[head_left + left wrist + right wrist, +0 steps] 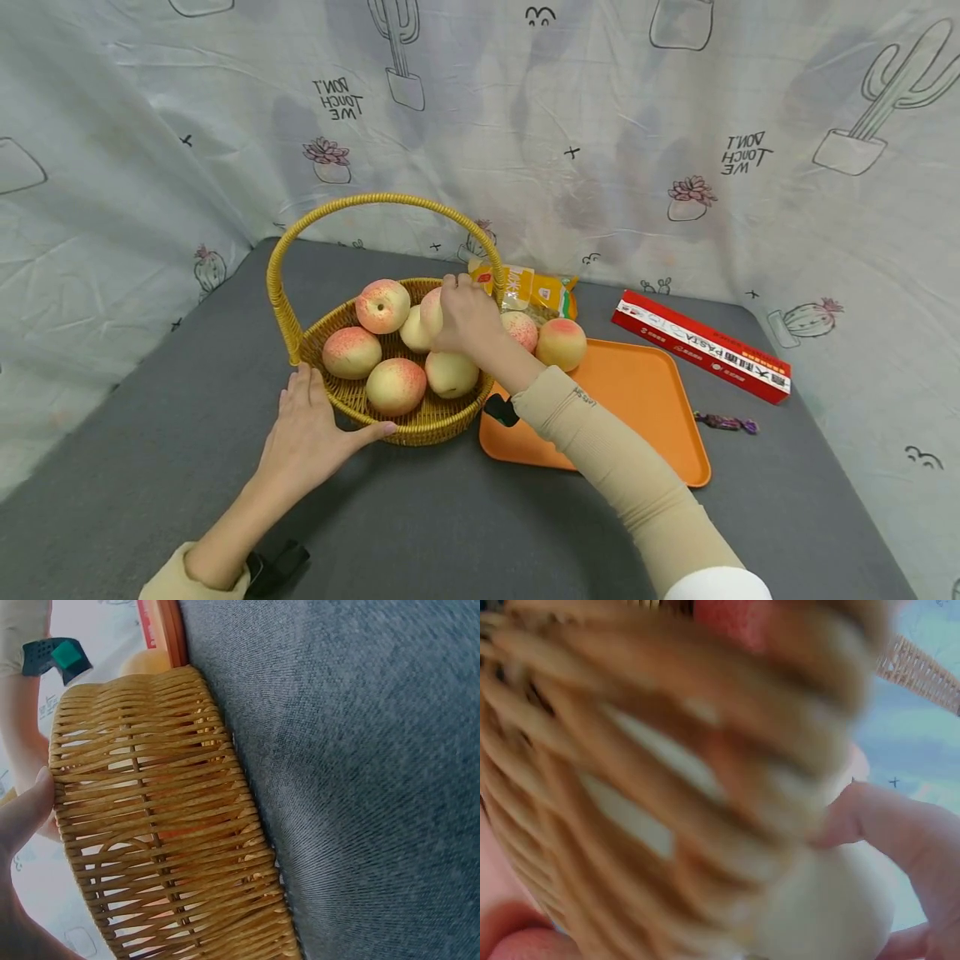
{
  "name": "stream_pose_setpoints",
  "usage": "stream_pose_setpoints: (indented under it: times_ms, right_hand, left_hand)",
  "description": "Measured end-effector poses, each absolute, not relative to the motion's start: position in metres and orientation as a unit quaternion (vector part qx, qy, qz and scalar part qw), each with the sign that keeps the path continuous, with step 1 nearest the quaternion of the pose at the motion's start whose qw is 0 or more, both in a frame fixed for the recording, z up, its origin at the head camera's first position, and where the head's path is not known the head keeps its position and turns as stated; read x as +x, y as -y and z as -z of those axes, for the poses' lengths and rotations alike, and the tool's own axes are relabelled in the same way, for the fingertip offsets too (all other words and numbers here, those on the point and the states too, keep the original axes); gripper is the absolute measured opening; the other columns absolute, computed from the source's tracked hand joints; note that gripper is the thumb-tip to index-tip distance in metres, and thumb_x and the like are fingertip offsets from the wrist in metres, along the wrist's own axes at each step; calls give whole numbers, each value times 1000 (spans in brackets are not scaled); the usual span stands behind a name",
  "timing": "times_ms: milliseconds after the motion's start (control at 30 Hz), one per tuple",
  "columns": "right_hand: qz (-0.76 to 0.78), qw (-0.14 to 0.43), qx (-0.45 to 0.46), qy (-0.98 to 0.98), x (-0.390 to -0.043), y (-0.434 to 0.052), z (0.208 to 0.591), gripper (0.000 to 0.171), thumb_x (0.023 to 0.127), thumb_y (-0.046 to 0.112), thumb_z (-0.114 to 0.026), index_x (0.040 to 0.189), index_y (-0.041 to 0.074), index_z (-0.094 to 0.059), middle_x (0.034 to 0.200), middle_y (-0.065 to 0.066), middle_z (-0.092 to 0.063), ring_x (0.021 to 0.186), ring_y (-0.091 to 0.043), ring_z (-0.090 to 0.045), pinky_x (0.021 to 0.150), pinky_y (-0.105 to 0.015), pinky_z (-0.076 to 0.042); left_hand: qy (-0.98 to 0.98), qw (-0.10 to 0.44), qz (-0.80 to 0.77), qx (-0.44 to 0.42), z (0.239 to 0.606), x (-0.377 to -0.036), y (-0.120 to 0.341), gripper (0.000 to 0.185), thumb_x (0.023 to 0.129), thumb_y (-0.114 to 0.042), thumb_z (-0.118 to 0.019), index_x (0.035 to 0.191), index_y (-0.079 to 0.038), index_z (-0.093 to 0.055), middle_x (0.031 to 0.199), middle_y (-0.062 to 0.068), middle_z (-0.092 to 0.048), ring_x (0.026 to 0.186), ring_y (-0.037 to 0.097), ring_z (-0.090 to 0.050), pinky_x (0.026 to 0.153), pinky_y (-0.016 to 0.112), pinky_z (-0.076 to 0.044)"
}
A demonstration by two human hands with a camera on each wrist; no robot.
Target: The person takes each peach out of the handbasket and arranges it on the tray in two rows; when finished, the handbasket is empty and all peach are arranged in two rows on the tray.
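Observation:
A woven yellow basket (pixel 423 433) with a tall arched handle holds several peaches (pixel 396 387). My left hand (pixel 307 429) rests on its near left side, fingers straight by the foot of the handle and thumb stretched along the near rim. In the left wrist view the thumb (pixel 28 810) touches the rim of the woven wall (pixel 165 817). My right hand (pixel 472 321) reaches over the basket's right side, its curled fingers holding a peach (pixel 432 312) among the others. Close by in the right wrist view, blurred wicker (pixel 667 772) hides much of that hand.
An orange tray (pixel 637 392) lies right of the basket, partly under my right arm. Two peaches (pixel 562 343) sit by its far left corner. Behind are a yellow snack bag (pixel 536 287), a red pasta box (pixel 701 346) and, farther right, a purple wrapped candy (pixel 726 422).

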State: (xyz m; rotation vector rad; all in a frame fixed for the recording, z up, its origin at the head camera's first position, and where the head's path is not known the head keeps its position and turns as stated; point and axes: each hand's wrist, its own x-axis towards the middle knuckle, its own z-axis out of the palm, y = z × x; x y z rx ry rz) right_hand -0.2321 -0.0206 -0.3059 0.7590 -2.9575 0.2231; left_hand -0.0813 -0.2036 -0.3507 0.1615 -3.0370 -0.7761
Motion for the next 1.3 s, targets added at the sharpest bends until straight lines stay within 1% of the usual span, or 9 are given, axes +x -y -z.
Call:
stream_pose_setpoints:
  times_ms: [67,167,300,467,567,700,800,1100,1300]
  right_hand:
    - [-100,39,259,960,-229,17,305,89,71,40,-81,136,-8,-42,120,-22,-54,94,-35,-61,77,-41,-55]
    - [-164,27,264,950,-224,11,303,95,68,37,-84,141,-5,-40,130,-22,-52,101,-38,-61,85,-46,-53]
    - [-257,21,266,929,-216,1,300,95,66,30,-85,144,0,-40,136,-19,-51,111,-35,-58,90,-48,-50]
    - [-352,36,290,889,-206,-12,298,86,64,23,-86,139,3,-47,126,-14,-58,105,-29,-61,82,-42,-54]
    - [-411,31,304,859,-202,-19,298,82,64,18,-84,137,3,-49,124,-12,-59,105,-26,-61,83,-37,-54]
    - [-499,19,318,806,-196,-27,300,78,64,8,-83,134,0,-48,124,-14,-58,107,-26,-62,88,-34,-53]
    - [-537,28,321,779,-194,-33,301,77,63,2,-83,132,-2,-49,122,-16,-59,104,-26,-63,89,-32,-53]
    - [-581,77,293,755,-187,-54,301,73,61,-4,-85,126,-6,-51,121,-20,-59,102,-32,-65,89,-37,-54]
    - [-603,122,262,743,-186,-71,306,76,57,-9,-87,124,-7,-50,120,-22,-62,100,-34,-66,86,-37,-55]
  left_hand:
    - [967,0,249,51,350,-81,203,136,72,-73,-68,144,24,-6,150,43,-1,138,59,-6,108,67,-17]
    - [967,0,249,51,350,-81,203,135,72,-73,-68,144,23,-6,150,43,-1,138,59,-6,108,67,-17]
    - [968,-1,247,50,350,-81,204,136,72,-73,-68,144,24,-6,150,44,-1,137,59,-7,108,67,-17]
    - [968,-4,245,52,350,-81,206,136,72,-73,-68,144,24,-6,150,44,-1,137,59,-7,108,67,-17]
    - [968,-7,246,54,350,-81,207,136,72,-73,-68,144,23,-5,150,43,0,138,58,-6,108,67,-17]
    - [968,-7,247,53,350,-81,208,137,71,-74,-68,144,23,-5,150,43,1,138,58,-5,109,67,-15]
    - [967,-7,248,51,349,-82,208,137,71,-74,-68,144,23,-4,150,43,1,138,58,-5,109,67,-15]
    - [968,-9,247,48,349,-84,206,136,71,-74,-68,144,24,-5,150,43,0,139,57,-4,109,66,-15]
    - [967,-15,248,52,349,-84,205,137,72,-75,-67,144,23,-4,151,43,2,137,59,-5,107,68,-16]
